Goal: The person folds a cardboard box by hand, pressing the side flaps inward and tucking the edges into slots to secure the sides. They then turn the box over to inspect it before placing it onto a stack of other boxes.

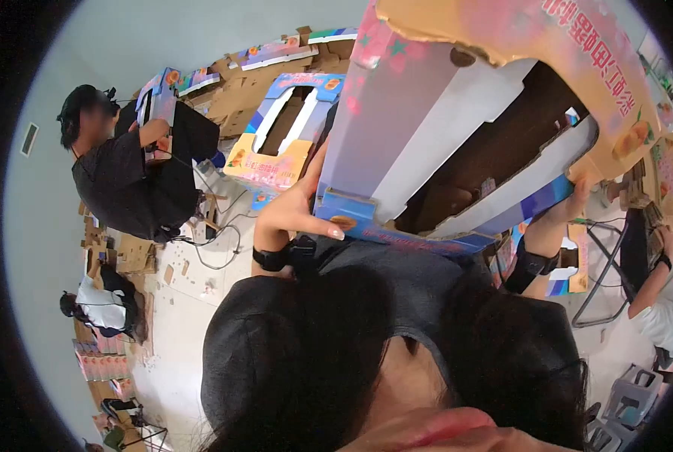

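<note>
A large printed cardboard fruit carton [351,162] is held up in front of my chest, tilted, with a long cut-out opening facing me. Pink, orange and blue print with peaches covers it, and white inner flaps border the opening. My left hand [295,207] grips the carton's left lower corner, thumb laid on the blue edge and the other fingers partly hidden. On the opposite side, my right hand [573,203] clasps the carton's right edge, most of its fingers out of sight. Both wrists wear black bands.
A similar carton [276,151] stands beyond my left hand. Flattened cardboard [238,94] is heaped behind it. A person in black [129,166] handles another carton at left; a person in white [103,305] is farther off. A co-worker's arm [649,294] and grey stools [630,395] are at right.
</note>
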Motion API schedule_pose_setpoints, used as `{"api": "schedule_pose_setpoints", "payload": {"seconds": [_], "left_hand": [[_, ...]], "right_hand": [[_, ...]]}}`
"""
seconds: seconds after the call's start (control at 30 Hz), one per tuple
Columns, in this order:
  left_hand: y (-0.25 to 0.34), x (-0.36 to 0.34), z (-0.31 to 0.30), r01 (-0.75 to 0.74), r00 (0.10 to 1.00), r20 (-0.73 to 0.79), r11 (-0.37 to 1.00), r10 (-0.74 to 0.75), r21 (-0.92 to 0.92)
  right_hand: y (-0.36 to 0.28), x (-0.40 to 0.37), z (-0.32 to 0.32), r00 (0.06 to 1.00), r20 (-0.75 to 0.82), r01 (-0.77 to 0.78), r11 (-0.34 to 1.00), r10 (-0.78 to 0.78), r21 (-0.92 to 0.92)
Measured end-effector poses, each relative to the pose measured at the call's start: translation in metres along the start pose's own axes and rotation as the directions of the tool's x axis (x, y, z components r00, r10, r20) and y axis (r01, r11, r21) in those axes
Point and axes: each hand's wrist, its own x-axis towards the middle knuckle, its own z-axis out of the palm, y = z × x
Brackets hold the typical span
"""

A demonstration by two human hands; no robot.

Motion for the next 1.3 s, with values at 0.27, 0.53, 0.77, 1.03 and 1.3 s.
{"api": "schedule_pose_setpoints", "payload": {"seconds": [0.27,0.53,0.77,1.03,1.3], "left_hand": [[0.007,0.004,0.013,-0.045,0.998,-0.058,0.991,0.038,-0.125],[-0.006,0.011,0.015,-0.161,0.982,-0.12,0.981,0.148,-0.106],[0.001,0.01,0.017,-0.234,0.966,-0.132,0.969,0.223,-0.075],[-0.012,0.011,0.012,-0.308,0.944,-0.136,0.951,0.3,-0.039],[-0.025,0.019,-0.005,-0.426,0.873,-0.186,0.891,0.451,0.159]], "right_hand": [[-0.004,0.003,0.015,0.997,-0.077,0.008,1.0,-0.006,0.025],[-0.004,0.007,0.011,0.999,-0.047,0.016,0.995,-0.021,-0.099],[-0.015,0.006,0.048,0.987,-0.163,-0.03,0.992,0.01,-0.121],[-0.02,0.007,0.064,0.997,-0.063,0.021,0.983,-0.033,-0.184],[-0.019,0.001,0.058,0.98,-0.197,-0.01,0.993,-0.014,-0.119]]}}
